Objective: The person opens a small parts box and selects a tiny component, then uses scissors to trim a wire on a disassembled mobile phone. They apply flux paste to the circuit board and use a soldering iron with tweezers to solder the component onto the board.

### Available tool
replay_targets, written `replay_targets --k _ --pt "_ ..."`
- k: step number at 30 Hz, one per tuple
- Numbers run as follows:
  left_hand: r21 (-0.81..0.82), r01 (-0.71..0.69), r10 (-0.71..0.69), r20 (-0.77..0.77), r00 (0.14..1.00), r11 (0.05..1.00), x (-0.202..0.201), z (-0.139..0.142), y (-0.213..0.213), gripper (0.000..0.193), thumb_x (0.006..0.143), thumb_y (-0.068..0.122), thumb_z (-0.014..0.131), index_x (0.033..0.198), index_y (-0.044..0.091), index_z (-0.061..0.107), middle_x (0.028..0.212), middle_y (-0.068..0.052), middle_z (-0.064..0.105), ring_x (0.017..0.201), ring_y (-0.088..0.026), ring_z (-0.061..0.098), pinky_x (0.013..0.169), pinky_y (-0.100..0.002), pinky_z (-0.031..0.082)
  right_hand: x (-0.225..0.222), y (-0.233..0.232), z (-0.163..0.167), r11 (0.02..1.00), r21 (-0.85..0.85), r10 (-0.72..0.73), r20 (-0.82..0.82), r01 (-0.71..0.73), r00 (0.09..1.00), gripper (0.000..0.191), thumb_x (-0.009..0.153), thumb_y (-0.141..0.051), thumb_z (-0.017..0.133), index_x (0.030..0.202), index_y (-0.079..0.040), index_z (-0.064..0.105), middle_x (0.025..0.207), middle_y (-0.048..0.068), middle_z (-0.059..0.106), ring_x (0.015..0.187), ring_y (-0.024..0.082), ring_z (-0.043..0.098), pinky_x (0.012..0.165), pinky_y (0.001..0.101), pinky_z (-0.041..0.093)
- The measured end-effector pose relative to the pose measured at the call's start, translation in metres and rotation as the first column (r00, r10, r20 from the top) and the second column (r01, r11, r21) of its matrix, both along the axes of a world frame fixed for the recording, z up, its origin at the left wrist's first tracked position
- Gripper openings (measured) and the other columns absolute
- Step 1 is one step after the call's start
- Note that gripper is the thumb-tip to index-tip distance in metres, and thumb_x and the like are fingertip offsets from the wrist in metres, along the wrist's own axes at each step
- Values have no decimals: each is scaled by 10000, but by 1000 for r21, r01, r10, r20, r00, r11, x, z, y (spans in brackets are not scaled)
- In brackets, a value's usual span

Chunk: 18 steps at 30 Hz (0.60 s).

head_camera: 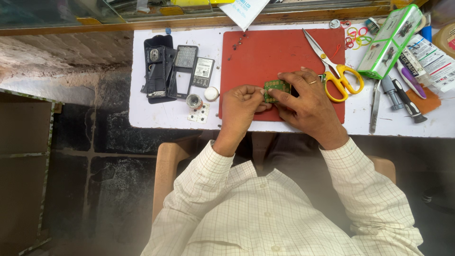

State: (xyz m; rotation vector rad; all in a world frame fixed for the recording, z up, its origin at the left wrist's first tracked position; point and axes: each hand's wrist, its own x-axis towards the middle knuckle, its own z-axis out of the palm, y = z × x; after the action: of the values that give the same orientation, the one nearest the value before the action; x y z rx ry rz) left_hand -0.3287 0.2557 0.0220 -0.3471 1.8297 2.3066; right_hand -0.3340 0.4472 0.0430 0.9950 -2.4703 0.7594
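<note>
The small green circuit board (276,88) sits over the lower middle of the red mat (265,52), held between your two hands. Your left hand (241,105) is curled in a loose fist, with thumb and forefinger pinched on the board's left edge. Your right hand (307,102) lies over the board's right side, its fingers bent and pressing on the top and lower edges, a ring on one finger. Whether the board rests flat on the mat or is lifted a little off it, you cannot tell from here.

Just beside your right hand lie the yellow-handled scissors (334,71), blades pointing up and left across the mat. Further right on the white table (156,118) are metal tweezers (374,106), dark-handled screwdrivers (400,97) and a green and white box (391,40). To your left, well apart from the mat, lie the dismantled black phone shells (163,68), a flat battery (204,72), a small round white cap (211,93) and a loose keypad sheet (200,114).
</note>
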Motion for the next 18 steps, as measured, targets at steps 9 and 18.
replay_targets --k 9,18 --pt "0 -16 16 -19 1000 1000 1 -8 1 150 974 57 636 978 -76 706 834 -129 757 691 -144 749 653 -226 620 0 0 2 999 -36 11 33 -10 999 426 779 -94 828 1188 -102 706 1343 119 614 1225 311 600 1161 566 425" --pt "-37 -21 20 -19 1000 999 -6 -17 -5 157 971 61 642 977 -82 707 807 -134 756 680 -142 747 637 -222 614 -3 18 -18 958 -211 -195 26 196 980 290 928 -86 801 1191 -45 687 1307 131 628 1232 345 581 1123 486 463"
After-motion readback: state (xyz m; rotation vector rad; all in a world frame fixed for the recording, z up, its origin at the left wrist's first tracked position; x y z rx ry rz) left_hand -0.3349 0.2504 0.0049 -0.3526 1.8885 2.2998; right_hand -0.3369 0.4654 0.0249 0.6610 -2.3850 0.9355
